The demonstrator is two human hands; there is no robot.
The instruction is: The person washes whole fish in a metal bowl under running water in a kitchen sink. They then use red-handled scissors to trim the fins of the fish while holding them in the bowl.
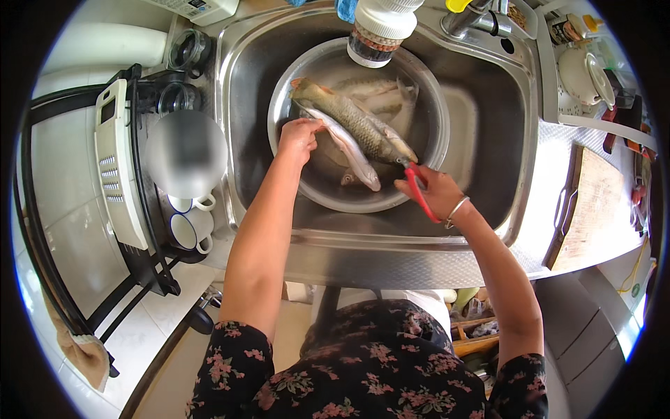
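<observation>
A large scaly fish (361, 125) lies across the metal basin (444, 136), its head towards my right hand. Alongside it is a pale fish body or belly part (348, 149); I cannot tell whether it belongs to the same fish. My left hand (299, 140) pinches its edge between thumb and fingers. In my right hand (442, 193) are red-handled scissors (417, 195), the blades at the large fish's head and partly hidden there. More fish (371, 86) lie in the water behind, and another fish head (349, 179) shows near the basin's front.
The basin stands in a stainless steel sink (251, 131) with a faucet (466, 21) at the back right. A white-capped jar (378, 34) overhangs the basin. Mugs (189, 230) and a grater (119, 167) are left; a wooden cutting board (591, 207) lies right.
</observation>
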